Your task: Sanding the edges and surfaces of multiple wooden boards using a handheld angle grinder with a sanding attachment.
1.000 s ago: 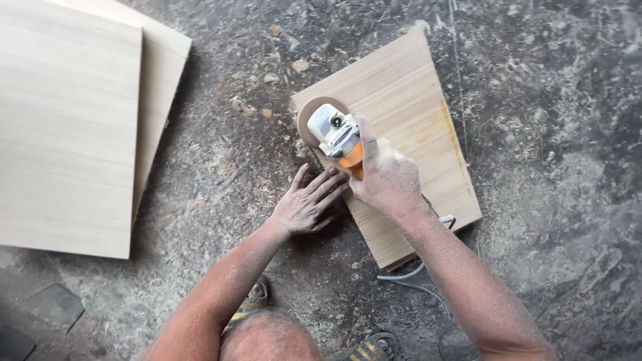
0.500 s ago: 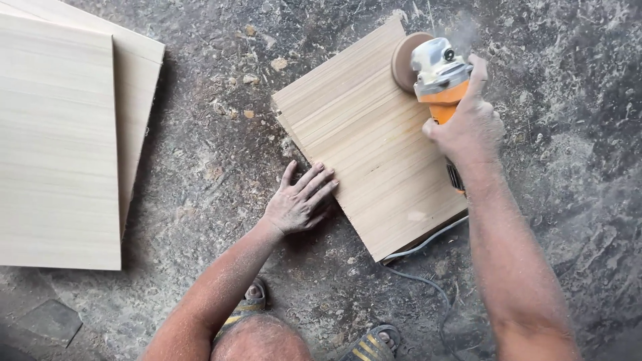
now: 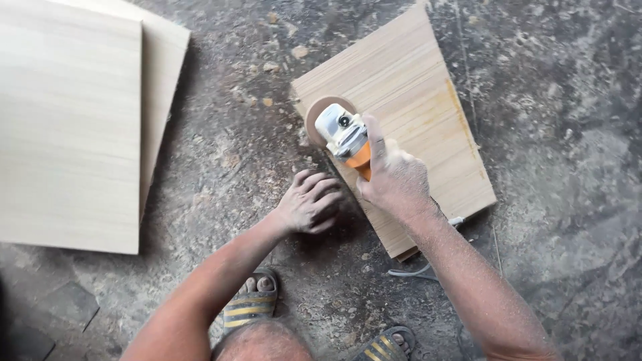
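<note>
Here, sander (image 3: 342, 132) atop wooden board (image 3: 418, 93)

Both forearms are bare and sleeveless, speckled with pale sawdust. At 6 o'clock, 2 striped sandals (image 3: 249, 304), yellow and dark, leave toes uncovered.

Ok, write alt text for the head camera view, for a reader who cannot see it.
Seen from above, a person's right hand holds an orange and white angle grinder with its sanding disc on the near left corner of a pale wooden board lying on a dusty concrete floor. The left hand rests at the board's edge; two more boards lie stacked to the left.
</note>
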